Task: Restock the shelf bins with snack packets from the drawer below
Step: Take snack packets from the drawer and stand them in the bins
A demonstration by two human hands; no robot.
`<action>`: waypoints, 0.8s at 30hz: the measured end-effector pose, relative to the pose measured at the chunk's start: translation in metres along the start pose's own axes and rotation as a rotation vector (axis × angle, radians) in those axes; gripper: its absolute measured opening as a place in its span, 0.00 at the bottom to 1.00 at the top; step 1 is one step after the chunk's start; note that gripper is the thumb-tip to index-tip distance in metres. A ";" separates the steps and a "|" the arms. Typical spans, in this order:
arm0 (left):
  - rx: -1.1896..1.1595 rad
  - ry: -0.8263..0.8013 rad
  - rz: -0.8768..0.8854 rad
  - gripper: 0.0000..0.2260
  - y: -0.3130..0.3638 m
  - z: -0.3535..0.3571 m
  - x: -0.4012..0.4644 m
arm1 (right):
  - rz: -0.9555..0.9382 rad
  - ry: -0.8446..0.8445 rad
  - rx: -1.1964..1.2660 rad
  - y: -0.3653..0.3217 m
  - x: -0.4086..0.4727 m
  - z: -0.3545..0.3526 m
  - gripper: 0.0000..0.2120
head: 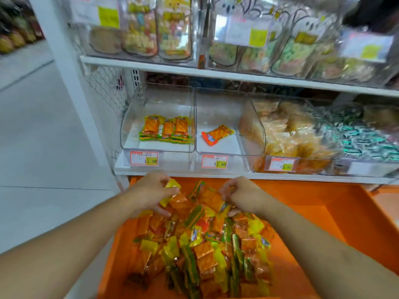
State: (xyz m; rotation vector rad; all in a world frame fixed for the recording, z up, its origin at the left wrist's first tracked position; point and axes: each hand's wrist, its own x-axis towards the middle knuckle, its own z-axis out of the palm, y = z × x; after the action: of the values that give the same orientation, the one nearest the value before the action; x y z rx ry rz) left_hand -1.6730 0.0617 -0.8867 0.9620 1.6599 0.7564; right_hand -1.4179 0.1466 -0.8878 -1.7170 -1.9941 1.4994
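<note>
An orange drawer (336, 214) is pulled out below the shelf, holding a heap of several orange, yellow and green snack packets (203, 251). My left hand (151, 190) grips a yellow-edged packet (170, 192) at the far end of the heap. My right hand (239, 195) curls its fingers around orange packets (212, 199) beside it. Above, the left clear bin (129, 126) holds three green-edged packets (166, 129). The second clear bin (218, 147) holds one red-edged packet (217, 134).
To the right, a bin of pale yellow snacks (287, 134) and a bin of teal-wrapped sweets (367, 141) are full. Price tags (144, 158) hang on the bin fronts. An upper shelf (194, 70) carries bagged snacks. White floor (43, 147) lies on the left.
</note>
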 end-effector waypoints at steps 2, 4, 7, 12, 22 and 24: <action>-0.021 -0.066 0.046 0.09 0.021 -0.013 -0.019 | -0.047 0.022 0.064 -0.018 -0.031 -0.020 0.11; -0.033 -0.108 0.086 0.08 0.032 -0.024 -0.035 | -0.100 0.053 0.131 -0.030 -0.060 -0.035 0.10; -0.083 -0.081 0.108 0.06 0.038 -0.031 -0.047 | -0.173 0.037 0.213 -0.042 -0.089 -0.046 0.11; -0.251 -0.049 0.097 0.07 0.047 -0.024 -0.051 | -0.287 0.041 0.167 -0.051 -0.097 -0.042 0.14; -0.631 -0.085 0.114 0.14 0.066 -0.017 -0.048 | -0.311 0.166 0.177 -0.057 -0.056 -0.023 0.05; -0.669 -0.123 0.115 0.15 0.069 -0.017 -0.050 | -0.326 0.186 0.216 -0.059 -0.050 -0.019 0.04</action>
State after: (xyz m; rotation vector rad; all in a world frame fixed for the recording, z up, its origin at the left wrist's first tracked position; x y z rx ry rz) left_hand -1.6660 0.0509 -0.8008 0.6068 1.1255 1.2037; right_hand -1.4288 0.1249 -0.8121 -1.3184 -1.8327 1.3351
